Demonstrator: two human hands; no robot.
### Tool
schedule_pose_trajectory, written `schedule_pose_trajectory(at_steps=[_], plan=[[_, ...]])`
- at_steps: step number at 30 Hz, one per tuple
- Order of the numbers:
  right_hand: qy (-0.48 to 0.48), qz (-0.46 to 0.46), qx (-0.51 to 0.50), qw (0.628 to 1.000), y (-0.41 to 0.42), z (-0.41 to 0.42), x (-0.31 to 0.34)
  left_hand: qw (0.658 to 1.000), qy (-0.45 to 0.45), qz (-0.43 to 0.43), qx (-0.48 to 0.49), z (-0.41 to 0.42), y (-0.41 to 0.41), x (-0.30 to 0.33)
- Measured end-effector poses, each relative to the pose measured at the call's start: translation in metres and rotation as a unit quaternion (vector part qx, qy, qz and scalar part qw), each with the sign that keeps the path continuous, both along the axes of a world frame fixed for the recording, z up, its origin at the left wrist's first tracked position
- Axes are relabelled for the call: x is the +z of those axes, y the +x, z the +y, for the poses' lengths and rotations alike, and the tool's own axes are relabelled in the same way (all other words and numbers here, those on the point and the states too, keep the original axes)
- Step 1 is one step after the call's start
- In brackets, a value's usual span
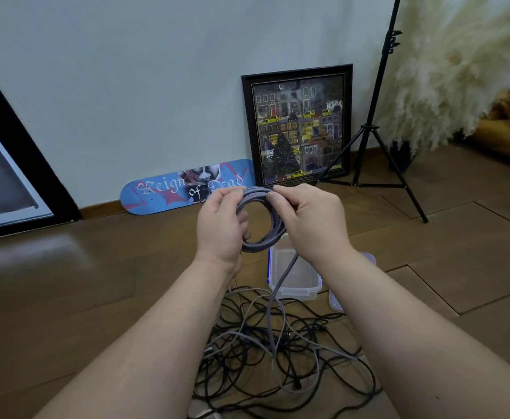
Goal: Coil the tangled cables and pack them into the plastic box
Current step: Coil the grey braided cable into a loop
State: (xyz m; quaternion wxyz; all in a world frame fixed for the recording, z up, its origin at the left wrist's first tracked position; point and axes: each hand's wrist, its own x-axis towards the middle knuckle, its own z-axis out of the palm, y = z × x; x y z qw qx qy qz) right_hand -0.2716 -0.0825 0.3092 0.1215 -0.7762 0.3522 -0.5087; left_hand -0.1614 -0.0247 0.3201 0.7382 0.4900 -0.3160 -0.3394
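A grey braided cable (pixel 273 220) is wound into a round coil held up at chest height. My left hand (pixel 220 225) grips the coil's left side, fingers curled through the loop. My right hand (pixel 311 219) pinches the coil's top right. The cable's loose tail (pixel 281 285) hangs down from the coil into a tangle of black and grey cables (pixel 278 346) on the floor. A clear plastic box (pixel 296 282) stands open just behind the tangle, partly hidden by my hands. Its lid (pixel 337 300) lies to the right, mostly behind my right forearm.
A blue skateboard deck (pixel 163 192) and a framed picture (pixel 300 125) lean against the white wall. A black tripod (pixel 380 116) stands at the right beside pale pampas grass (pixel 459 71). The wooden floor (pixel 96 282) stretches left and right of the tangle.
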Motion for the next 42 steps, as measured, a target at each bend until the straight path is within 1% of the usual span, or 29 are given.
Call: schedule_pose_trajectory(at_steps=[4,6,7,9,11,13,14,17,21,23,25,27,30,33,35,38,40,42], plan=[[-0.076,0.02,-0.077,0.994,0.005,0.001,-0.004,0.999,-0.017,-0.024,0.015,0.0,-0.004,-0.002],[-0.105,0.001,-0.099,0.989,0.007,0.0,-0.006,0.999,-0.018,-0.033,0.018,-0.001,-0.007,-0.002],[-0.1,-0.009,-0.099,0.99,0.007,-0.001,-0.007,0.999,-0.019,-0.034,0.016,-0.001,-0.009,-0.002],[-0.045,-0.051,-0.097,0.993,0.007,-0.002,-0.007,0.999,-0.023,-0.032,0.009,-0.001,-0.013,-0.003],[0.049,-0.122,-0.078,0.988,0.009,-0.003,-0.008,0.999,-0.026,-0.024,0.005,-0.003,-0.019,-0.003],[0.125,-0.178,-0.024,0.976,0.012,0.002,-0.008,0.999,-0.025,-0.016,0.017,-0.005,-0.021,-0.003],[0.15,-0.181,0.007,0.972,0.014,0.006,-0.008,0.999,-0.026,-0.011,0.027,-0.005,-0.02,-0.002],[0.178,-0.107,0.075,0.975,0.01,0.018,-0.007,0.998,-0.038,0.007,0.047,-0.007,-0.012,0.002],[0.168,-0.01,0.096,0.981,0.003,0.017,-0.007,0.997,-0.055,0.02,0.053,-0.006,0.0,0.004],[0.19,0.002,0.109,0.976,0.001,0.017,-0.008,0.997,-0.058,0.035,0.046,-0.006,0.0,0.004],[0.205,-0.006,0.127,0.97,0.001,0.019,-0.008,0.996,-0.06,0.057,0.037,-0.007,0.001,0.002],[0.207,-0.005,0.139,0.968,0.003,0.022,-0.009,0.994,-0.063,0.081,0.035,-0.006,0.0,0.001],[0.199,-0.001,0.129,0.972,0.008,0.024,-0.012,0.993,-0.059,0.1,0.034,-0.007,-0.002,0.0],[0.189,0.025,0.125,0.974,0.009,0.023,-0.014,0.993,-0.047,0.095,0.044,-0.007,0.001,0.001],[0.181,0.048,0.133,0.973,0.006,0.021,-0.01,0.995,-0.046,0.076,0.045,-0.005,0.007,0.002],[0.126,0.059,0.124,0.983,-0.003,0.019,0.0,0.998,-0.04,0.033,0.031,-0.004,0.01,0.003],[0.079,0.117,0.123,0.982,-0.009,0.019,0.005,0.999,-0.036,0.017,0.027,-0.003,0.008,0.003],[0.072,0.183,0.133,0.972,-0.011,0.021,0.007,0.999,-0.037,0.011,0.024,-0.003,0.009,0.004]])
